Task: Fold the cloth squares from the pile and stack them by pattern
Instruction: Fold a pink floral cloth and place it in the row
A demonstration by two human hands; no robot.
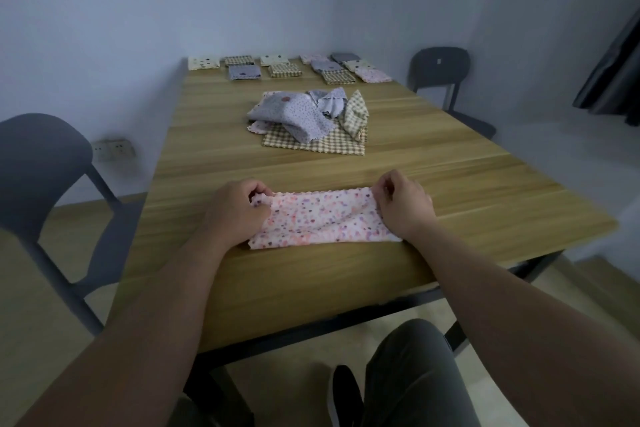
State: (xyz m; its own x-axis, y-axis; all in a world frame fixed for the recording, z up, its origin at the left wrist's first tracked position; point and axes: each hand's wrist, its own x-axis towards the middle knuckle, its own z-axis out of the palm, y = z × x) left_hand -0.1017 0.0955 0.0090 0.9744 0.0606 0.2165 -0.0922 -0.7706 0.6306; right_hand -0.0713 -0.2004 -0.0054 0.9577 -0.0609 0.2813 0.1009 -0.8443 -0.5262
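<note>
The white cloth square with pink and purple dots (322, 218) lies doubled on the near middle of the wooden table (450, 184). The left hand (239, 208) and right hand (403, 204) each pinch a far corner with curled fingers (258, 189), probably to square the edges. The rumpled pile of unfolded cloths (304, 118) waits beyond.

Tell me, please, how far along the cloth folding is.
Done: several folded squares lie in rows along the far edge of the table. In hand: the left hand and right hand each pinch an end of the pink dotted cloth, apparently folded in half, near the front edge. Left: the loose pile of lilac and checked cloths mid-table, not yet folded.
</note>
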